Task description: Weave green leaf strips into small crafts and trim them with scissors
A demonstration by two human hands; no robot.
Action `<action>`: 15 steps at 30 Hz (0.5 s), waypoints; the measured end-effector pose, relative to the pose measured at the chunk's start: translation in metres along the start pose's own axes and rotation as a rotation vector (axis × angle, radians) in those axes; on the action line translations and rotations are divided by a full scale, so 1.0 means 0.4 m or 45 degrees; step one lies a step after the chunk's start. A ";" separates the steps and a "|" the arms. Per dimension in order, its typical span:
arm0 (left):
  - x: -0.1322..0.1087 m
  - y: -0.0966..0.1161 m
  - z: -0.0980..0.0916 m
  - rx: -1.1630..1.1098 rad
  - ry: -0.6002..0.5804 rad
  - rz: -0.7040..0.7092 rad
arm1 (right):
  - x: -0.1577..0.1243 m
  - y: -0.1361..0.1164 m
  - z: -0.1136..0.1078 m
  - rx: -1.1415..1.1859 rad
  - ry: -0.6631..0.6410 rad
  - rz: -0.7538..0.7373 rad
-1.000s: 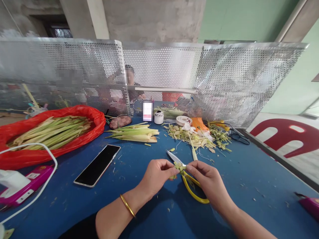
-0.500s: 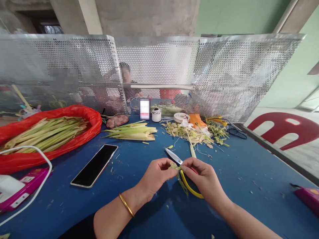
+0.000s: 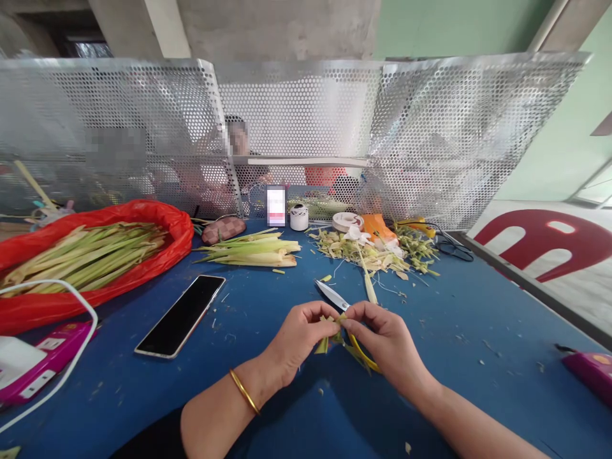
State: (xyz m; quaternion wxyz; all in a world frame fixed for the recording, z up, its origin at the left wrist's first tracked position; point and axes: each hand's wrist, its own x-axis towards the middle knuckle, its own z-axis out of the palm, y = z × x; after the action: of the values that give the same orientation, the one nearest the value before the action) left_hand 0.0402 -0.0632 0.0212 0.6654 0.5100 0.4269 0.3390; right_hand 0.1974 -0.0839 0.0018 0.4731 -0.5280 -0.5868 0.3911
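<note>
Both my hands meet over the blue table (image 3: pixel 454 331), pinching a small folded piece of green leaf strip (image 3: pixel 335 331). My left hand (image 3: pixel 299 341), with a gold bangle at the wrist, is closed on its left side. My right hand (image 3: pixel 385 341) is closed on its right side. Yellow-handled scissors (image 3: pixel 342 312) lie on the table beneath my hands, blades pointing away to the upper left, handles partly hidden by my right hand. Loose strip ends hang down between my hands.
A black phone (image 3: pixel 182 315) lies to the left. A red bag of leaf strips (image 3: pixel 90 255) sits far left, a leaf bundle (image 3: pixel 253 250) and a heap of trimmings (image 3: pixel 373 252) lie behind. Perforated metal screens (image 3: pixel 335 127) close the back. A pink device (image 3: pixel 38 357) with cable lies near left.
My hands stayed together, working the leaf piece; strip ends now hang lower between them. My right hand covers more of the scissors' handles. The view shifted slightly.
</note>
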 end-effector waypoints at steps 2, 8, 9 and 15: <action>0.001 -0.002 0.000 -0.007 0.023 -0.011 | -0.002 -0.005 0.000 -0.009 -0.004 0.006; 0.008 -0.008 0.000 -0.040 0.042 -0.029 | -0.002 -0.001 0.002 -0.022 -0.055 0.088; 0.008 -0.009 0.000 -0.039 0.039 -0.013 | -0.001 0.001 0.002 -0.025 -0.058 0.078; 0.002 -0.005 0.004 -0.042 0.046 -0.028 | -0.004 -0.001 0.001 -0.097 -0.040 -0.022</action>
State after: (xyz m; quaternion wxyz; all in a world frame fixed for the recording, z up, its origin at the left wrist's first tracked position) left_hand 0.0419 -0.0635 0.0191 0.6696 0.4879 0.4389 0.3478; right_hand 0.1968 -0.0856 0.0018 0.4467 -0.5344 -0.6132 0.3727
